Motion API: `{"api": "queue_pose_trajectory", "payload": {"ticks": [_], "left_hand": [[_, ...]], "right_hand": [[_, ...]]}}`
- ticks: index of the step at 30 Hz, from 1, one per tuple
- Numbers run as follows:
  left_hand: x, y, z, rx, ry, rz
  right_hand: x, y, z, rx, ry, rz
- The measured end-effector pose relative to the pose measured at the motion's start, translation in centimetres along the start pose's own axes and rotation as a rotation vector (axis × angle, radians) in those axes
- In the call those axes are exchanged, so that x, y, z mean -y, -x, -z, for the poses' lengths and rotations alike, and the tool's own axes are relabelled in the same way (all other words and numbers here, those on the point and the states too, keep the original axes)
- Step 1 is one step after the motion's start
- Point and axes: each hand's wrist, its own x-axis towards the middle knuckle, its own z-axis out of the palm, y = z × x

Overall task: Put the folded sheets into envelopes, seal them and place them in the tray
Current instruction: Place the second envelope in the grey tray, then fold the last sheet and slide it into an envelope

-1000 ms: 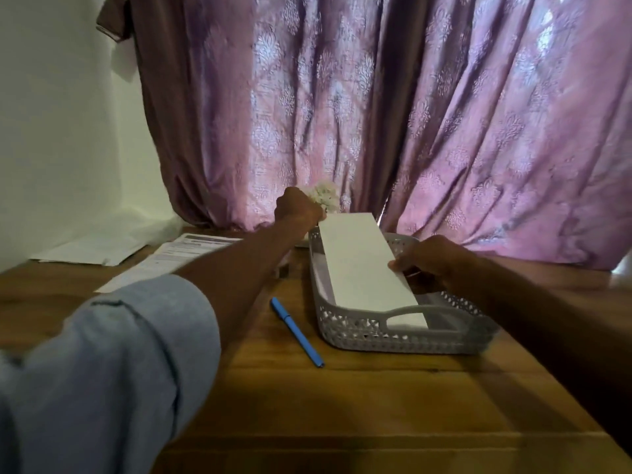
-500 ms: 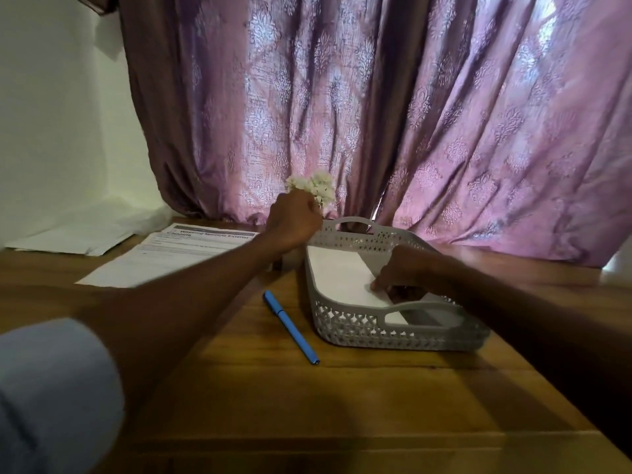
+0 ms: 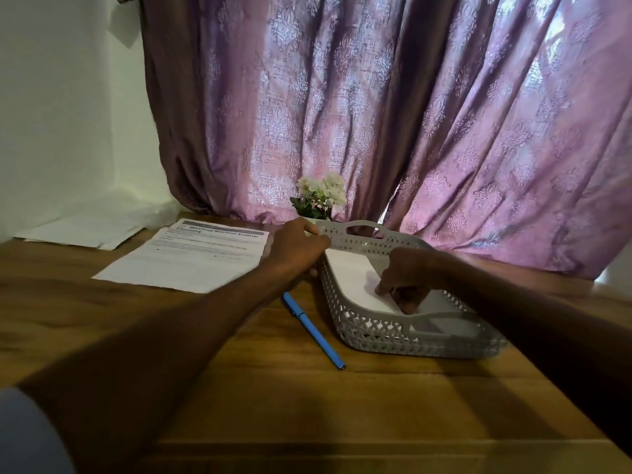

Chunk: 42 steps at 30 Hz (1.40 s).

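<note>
Inside tray [image 3: 345,302], envelope [image 3: 352,275] under right fingers [image 3: 383,289]

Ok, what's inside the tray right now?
A white envelope lies flat in the tray, with the right hand pressing on it. The hand and near wall hide part of the floor.
</note>
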Motion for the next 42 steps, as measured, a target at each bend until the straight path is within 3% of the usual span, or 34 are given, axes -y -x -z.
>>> {"api": "queue_pose_trajectory", "payload": {"ticks": [3,6,9,11,15,19,23,27,30,42], "left_hand": [[-0.8,0.5,0.8,-0.106,-0.258,-0.174],[-2.2,1.5,3.0,-0.187,-0.412,-0.351],[-2.4,2.4,6.3,-0.226,-0.577,-0.479],[-1.9,2.3,9.8,-0.229,-0.740,-0.535],[0.8,3.3,18.1,-0.316,-0.943,-0.508],[4.0,4.0,23.5,-0.442,-0.971,-0.154],[4.8,3.0,23.6,-0.382,-1.049,-0.050],[5.7,2.6,22.7,-0.260,-1.176,0.009],[5.9,2.5,22.4,-0.163,-1.242,0.064],[5.8,1.8,21.9,-0.154,-1.041,0.185]], "right_hand": [[0.5,1.4,0.6,-0.128,0.131,0.087],[3.1,3.4,1.3,-0.509,0.287,0.251],[7.0,4.9,1.0,-0.827,0.136,0.397],[10.1,6.1,-0.6,-0.907,0.000,0.515],[15.8,7.1,-5.9,-0.803,-0.195,0.691],[20.4,4.2,-10.5,-0.569,-0.156,0.638],[21.2,1.9,-13.8,-0.452,-0.039,0.676],[20.8,1.4,-14.5,-0.199,0.081,0.683],[20.5,1.4,-14.2,-0.146,0.106,0.701],[20.1,1.4,-14.3,0.011,0.225,0.657]]}}
